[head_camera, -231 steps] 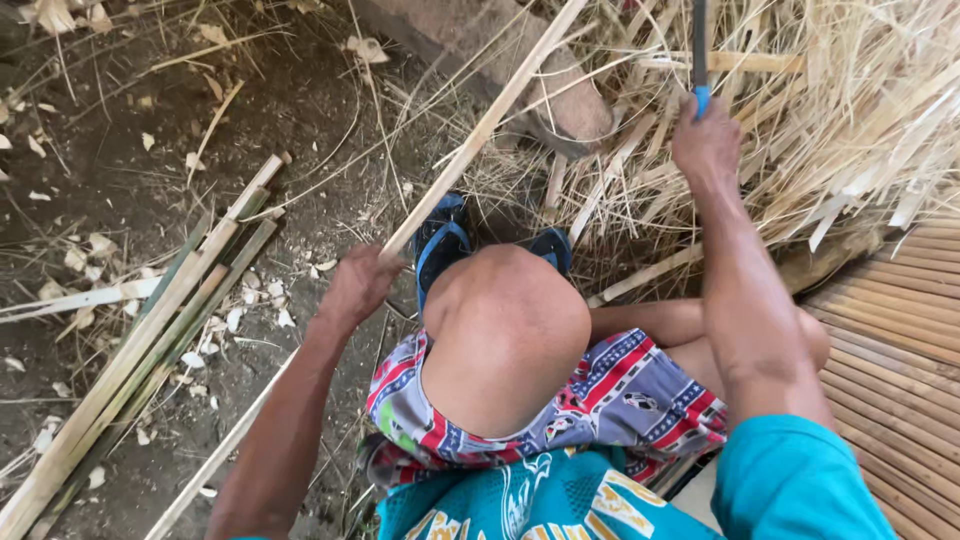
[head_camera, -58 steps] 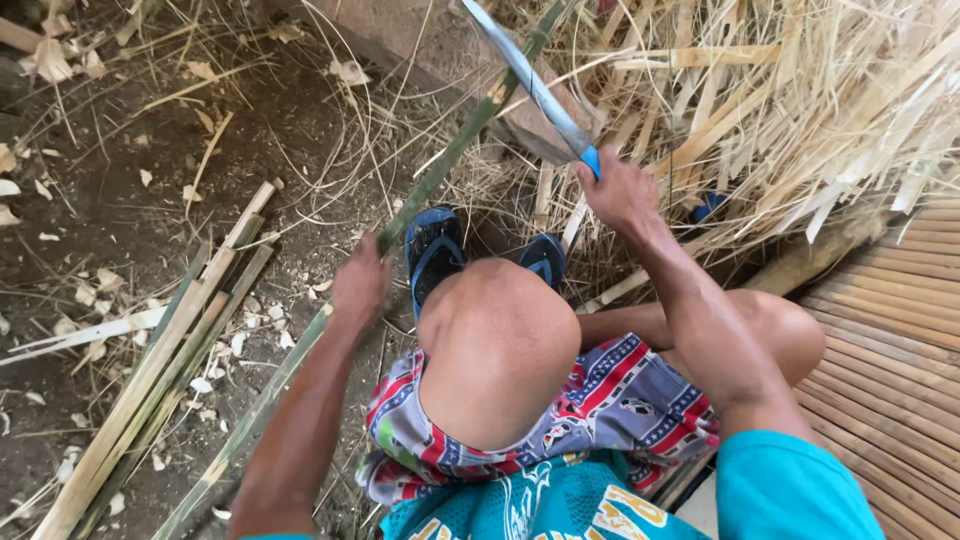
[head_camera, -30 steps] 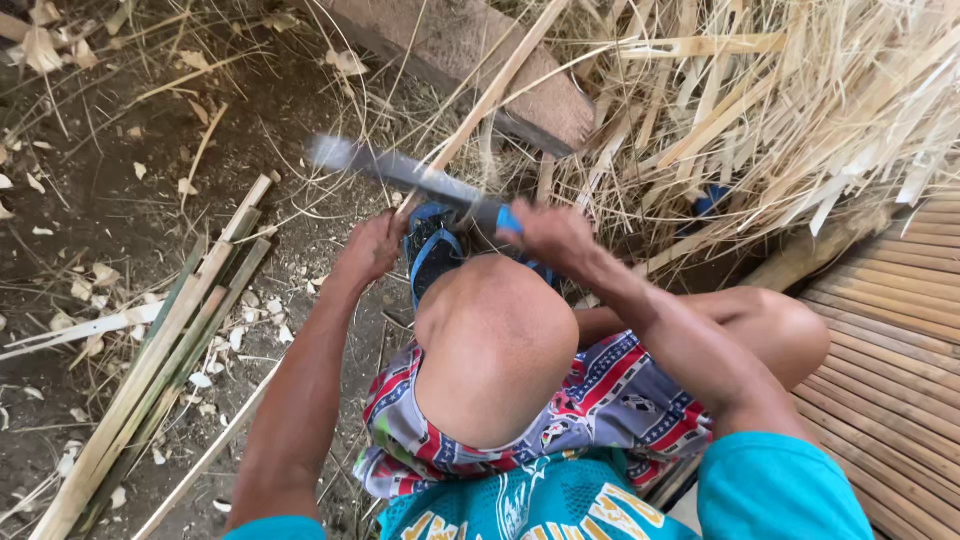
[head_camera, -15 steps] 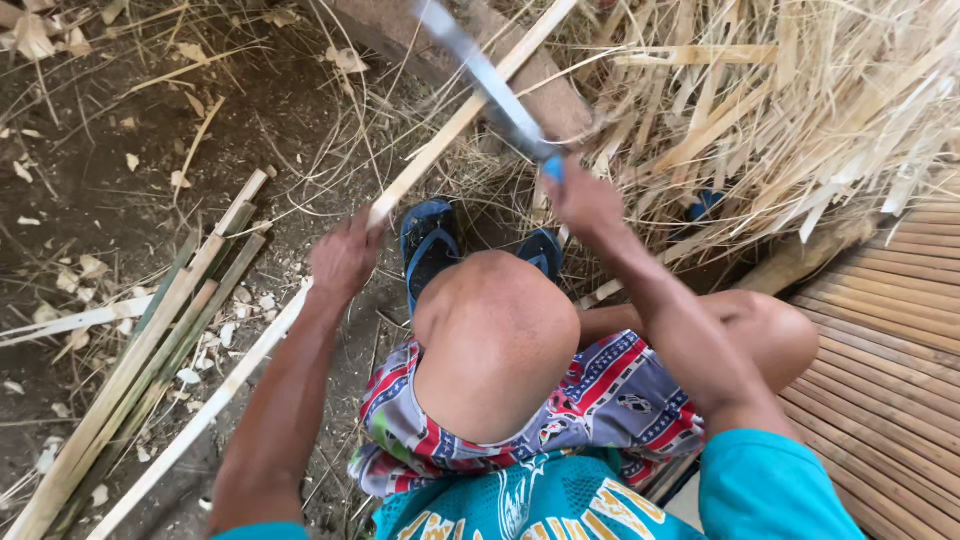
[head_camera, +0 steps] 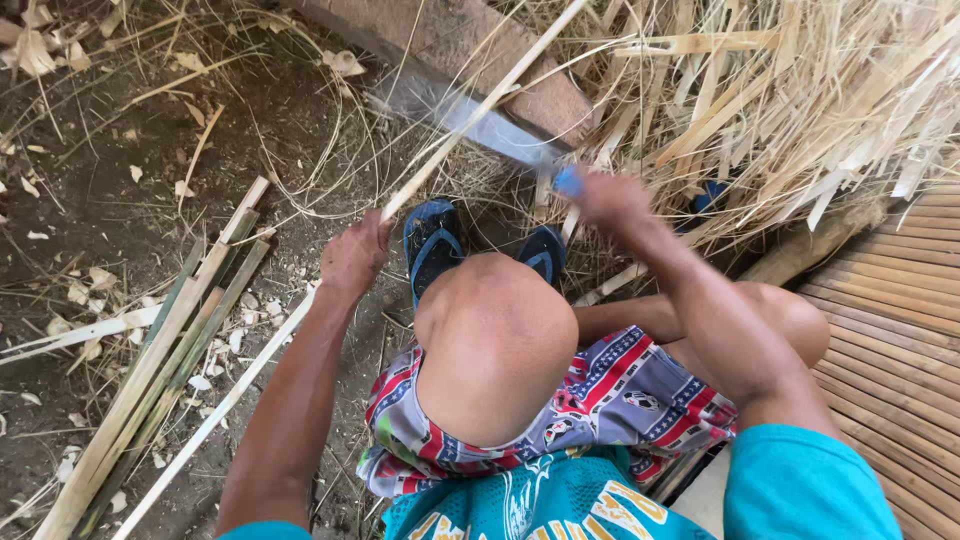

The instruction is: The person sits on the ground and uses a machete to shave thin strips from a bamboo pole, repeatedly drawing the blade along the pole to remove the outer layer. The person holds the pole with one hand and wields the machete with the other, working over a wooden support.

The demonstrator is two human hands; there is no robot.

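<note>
The long bamboo strip [head_camera: 440,165] runs diagonally through the closed left hand [head_camera: 352,258], ahead of the raised knee. The right hand [head_camera: 612,200] grips a blue-handled blade [head_camera: 470,120], blurred, lying across the strip beyond the left hand. Bare dirt [head_camera: 100,180] opens leftward past stacked bamboo slats [head_camera: 170,345]; a heap of bamboo shavings [head_camera: 800,90] crowds the right.

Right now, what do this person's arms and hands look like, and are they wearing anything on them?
Both arms are bare from the upper arm down, each ending in a short teal sleeve at the shoulder. The left hand and right hand are bare: no gloves, and no watch, ring or wristband shows. The right hand is motion-blurred, so fine detail there is unclear.
</note>
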